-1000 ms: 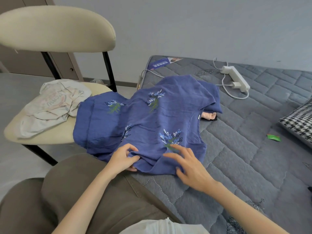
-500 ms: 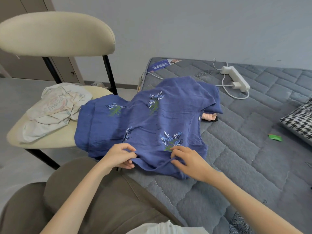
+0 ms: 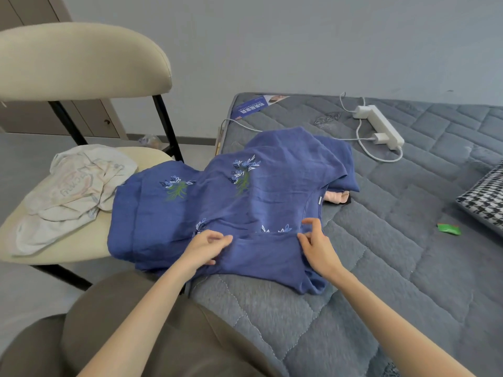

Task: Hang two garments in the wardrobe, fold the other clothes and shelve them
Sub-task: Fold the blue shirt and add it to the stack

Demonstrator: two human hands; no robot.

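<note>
Both apparently pinching blue garment (image 3: 272,191), left hand (image 3: 206,248), right hand (image 3: 317,247)

Dress (image 3: 272,191): spread across the chair (image 3: 76,254) seat and the mattress (image 3: 394,281) edge.
Shirt (image 3: 79,186): on the chair seat, just left of the dress.
Power strip (image 3: 378,126): on the mattress, behind the dress.
Pillow (image 3: 484,202): far right on the mattress.
Wrapper (image 3: 449,229): between dress and pillow.
</note>
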